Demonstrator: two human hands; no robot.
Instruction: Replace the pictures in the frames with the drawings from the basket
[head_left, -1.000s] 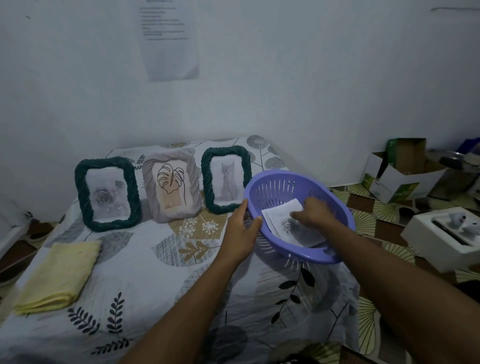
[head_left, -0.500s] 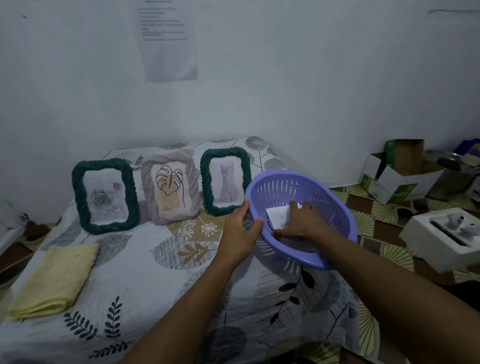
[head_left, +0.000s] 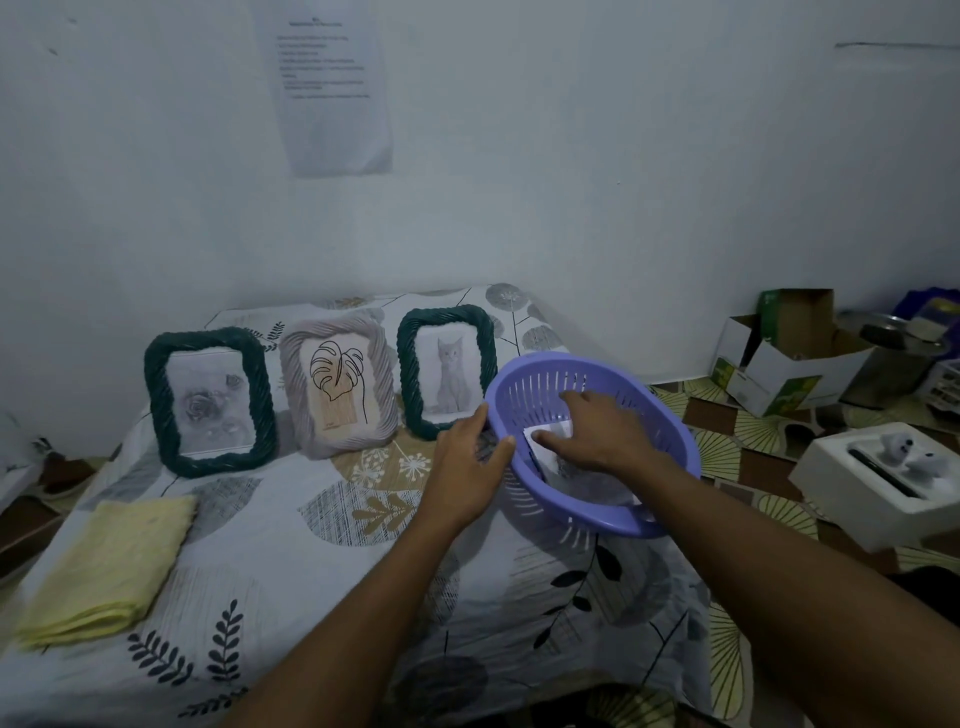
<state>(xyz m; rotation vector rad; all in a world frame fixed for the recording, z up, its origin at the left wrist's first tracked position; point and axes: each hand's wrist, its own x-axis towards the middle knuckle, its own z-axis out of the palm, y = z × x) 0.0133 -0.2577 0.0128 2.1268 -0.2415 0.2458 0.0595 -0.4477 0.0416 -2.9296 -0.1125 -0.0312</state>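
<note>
Head view. The purple basket (head_left: 597, 526) sat tilted at the edge of the surface, seemingly partly past it. The left hand (head_left: 470, 467) braced its outer wall with fairly straight fingers, thumb toward the rim, not wrapped round it. The right hand (head_left: 605, 431) lay inside, fingers spread flat on the drawings (head_left: 551, 432), which rested on the basket floor under that palm; no pinch on a sheet showed.

The likely trouble lay there. With only a flat brace, a pull on the paper could tip the basket or slide it off toward the right hand's side. Thin sheets lying together could come up two at once, crease under the palm, or catch a corner in the slotted wall.

Just beyond the left hand stood the cat frame (head_left: 447, 371). Further to that hand's outer side stood the leaf frame (head_left: 337, 387) and the rose frame (head_left: 210, 402), all upright near the wall. A careless sweep of the left arm could topple them.

The leaf-printed sheet (head_left: 291, 545) looked soft, so things set on it might shift. A folded yellow cloth (head_left: 109, 566) lay well outside the left forearm. Beyond the right hand, on a patterned floor, were open cardboard boxes (head_left: 779, 364) and a white box (head_left: 883, 478). A printed notice (head_left: 335, 93) hung on the wall above both hands, in dim light.
</note>
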